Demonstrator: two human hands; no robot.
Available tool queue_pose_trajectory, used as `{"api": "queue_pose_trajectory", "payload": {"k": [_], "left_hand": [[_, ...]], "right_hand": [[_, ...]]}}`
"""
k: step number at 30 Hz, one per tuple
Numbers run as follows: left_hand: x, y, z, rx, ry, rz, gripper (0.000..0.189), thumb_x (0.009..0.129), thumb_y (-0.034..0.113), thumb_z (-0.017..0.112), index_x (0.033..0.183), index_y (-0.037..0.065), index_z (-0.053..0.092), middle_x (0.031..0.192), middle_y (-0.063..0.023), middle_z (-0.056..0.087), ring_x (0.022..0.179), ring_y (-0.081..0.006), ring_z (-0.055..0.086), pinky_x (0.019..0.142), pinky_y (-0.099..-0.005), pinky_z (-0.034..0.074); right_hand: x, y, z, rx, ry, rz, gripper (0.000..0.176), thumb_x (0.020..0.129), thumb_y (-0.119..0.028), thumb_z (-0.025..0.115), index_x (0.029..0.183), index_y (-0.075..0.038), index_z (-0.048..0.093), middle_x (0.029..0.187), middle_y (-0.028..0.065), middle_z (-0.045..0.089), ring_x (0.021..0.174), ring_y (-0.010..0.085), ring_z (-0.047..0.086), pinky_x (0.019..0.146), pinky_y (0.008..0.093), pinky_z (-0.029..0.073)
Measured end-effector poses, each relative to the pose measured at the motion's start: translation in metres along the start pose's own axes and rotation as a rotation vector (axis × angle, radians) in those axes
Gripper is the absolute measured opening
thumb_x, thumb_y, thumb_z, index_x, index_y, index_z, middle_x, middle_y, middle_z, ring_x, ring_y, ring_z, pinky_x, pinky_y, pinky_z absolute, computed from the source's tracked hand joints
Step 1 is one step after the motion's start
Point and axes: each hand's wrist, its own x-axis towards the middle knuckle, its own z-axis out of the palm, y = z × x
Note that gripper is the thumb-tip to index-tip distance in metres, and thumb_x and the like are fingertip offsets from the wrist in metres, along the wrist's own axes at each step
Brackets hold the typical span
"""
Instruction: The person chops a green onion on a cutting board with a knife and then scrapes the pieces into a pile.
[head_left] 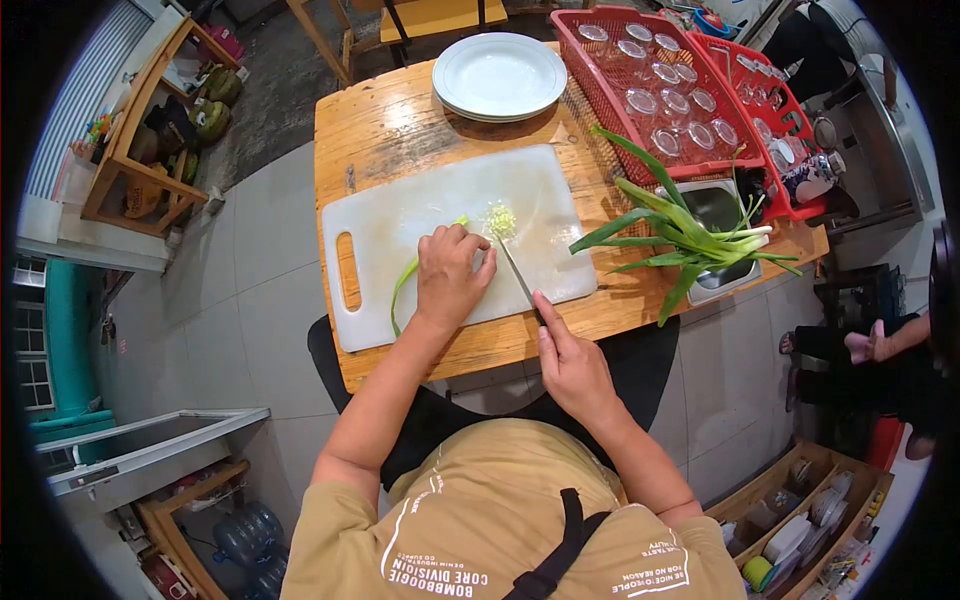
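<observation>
A white cutting board [370,225] lies on the wooden table under both hands. My left hand [452,270], fingers curled, presses a green onion [404,288] onto the board; its green leaf trails out toward me. My right hand [574,365] is closed around the dark handle of a knife [518,272]. The blade slants up to the left, its tip beside a small heap of chopped green onion [500,220]. To the right, a bunch of green onions [690,230] lies across a metal tray [712,285], white ends pointing right.
Stacked white plates [498,75] stand at the table's far edge. A red crate [600,85] of upturned glasses is at the back right, with another red basket [800,125] beyond it. A seated person [880,345] is partly visible at right. Wooden shelving [150,170] stands left.
</observation>
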Motion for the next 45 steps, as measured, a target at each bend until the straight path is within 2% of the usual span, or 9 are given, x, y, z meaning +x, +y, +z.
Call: {"api": "queue_pose_trajectory", "payload": {"k": [12, 20, 27, 30, 35, 41, 45], "left_hand": [[0.004, 0.001, 0.0, 0.014, -0.041, -0.018, 0.005, 0.089, 0.015, 0.08, 0.09, 0.012, 0.076, 0.091, -0.0045, 0.064, 0.092, -0.0266, 0.061, 0.085, -0.0421, 0.044], [0.005, -0.001, 0.001, 0.02, -0.058, -0.019, 0.005, 0.089, 0.015, 0.08, 0.089, 0.011, 0.076, 0.089, -0.0044, 0.064, 0.091, -0.0257, 0.061, 0.084, -0.0421, 0.044], [0.004, 0.001, 0.001, 0.033, -0.032, 0.009, 0.005, 0.09, 0.016, 0.08, 0.09, 0.011, 0.077, 0.088, -0.0042, 0.063, 0.09, -0.0255, 0.061, 0.085, -0.0418, 0.044], [0.004, 0.001, 0.0, 0.029, -0.05, -0.031, 0.007, 0.087, 0.014, 0.082, 0.087, 0.012, 0.075, 0.091, -0.0043, 0.064, 0.094, -0.0262, 0.061, 0.086, -0.0427, 0.044], [0.001, -0.006, -0.001, 0.016, -0.044, -0.022, 0.007, 0.087, 0.014, 0.081, 0.088, 0.012, 0.075, 0.091, -0.0048, 0.064, 0.094, -0.0267, 0.061, 0.086, -0.0428, 0.044], [0.001, -0.005, -0.002, 0.023, -0.057, -0.032, 0.006, 0.088, 0.015, 0.081, 0.09, 0.011, 0.076, 0.092, -0.0051, 0.065, 0.095, -0.0268, 0.061, 0.086, -0.0429, 0.044], [0.001, -0.005, -0.003, 0.031, -0.059, -0.028, 0.006, 0.088, 0.014, 0.08, 0.09, 0.011, 0.076, 0.092, -0.0051, 0.065, 0.095, -0.0267, 0.061, 0.085, -0.0429, 0.044]], "right_hand": [[0.011, 0.004, 0.014, -0.158, -0.014, -0.073, 0.058, 0.111, -0.02, 0.057, 0.167, -0.017, 0.045, 0.073, 0.0197, 0.07, 0.066, 0.0404, 0.07, 0.063, 0.0523, 0.055], [0.012, 0.003, 0.022, -0.362, -0.023, -0.072, 0.066, 0.107, -0.02, 0.058, 0.17, -0.018, 0.04, 0.067, 0.0152, 0.069, 0.058, 0.0354, 0.069, 0.056, 0.0493, 0.056], [0.011, 0.0, 0.017, -0.354, -0.07, -0.011, 0.066, 0.106, -0.019, 0.058, 0.17, -0.017, 0.04, 0.068, 0.0174, 0.069, 0.06, 0.0375, 0.069, 0.059, 0.0512, 0.057], [0.022, 0.006, 0.024, -0.273, 0.038, -0.11, 0.064, 0.108, -0.019, 0.057, 0.17, -0.016, 0.04, 0.069, 0.0194, 0.069, 0.061, 0.0402, 0.069, 0.06, 0.0521, 0.056], [0.008, -0.003, 0.006, -0.136, -0.086, 0.019, 0.059, 0.11, -0.019, 0.054, 0.168, -0.014, 0.042, 0.069, 0.0225, 0.069, 0.063, 0.0432, 0.069, 0.062, 0.0548, 0.055], [0.004, -0.003, 0.007, -0.1, -0.018, -0.063, 0.061, 0.109, -0.018, 0.057, 0.168, -0.014, 0.041, 0.07, 0.0226, 0.068, 0.062, 0.043, 0.068, 0.061, 0.0542, 0.054], [0.007, -0.005, 0.014, -0.165, -0.086, -0.022, 0.062, 0.109, -0.018, 0.057, 0.169, -0.014, 0.041, 0.071, 0.0218, 0.069, 0.063, 0.041, 0.069, 0.062, 0.0533, 0.055]]}}
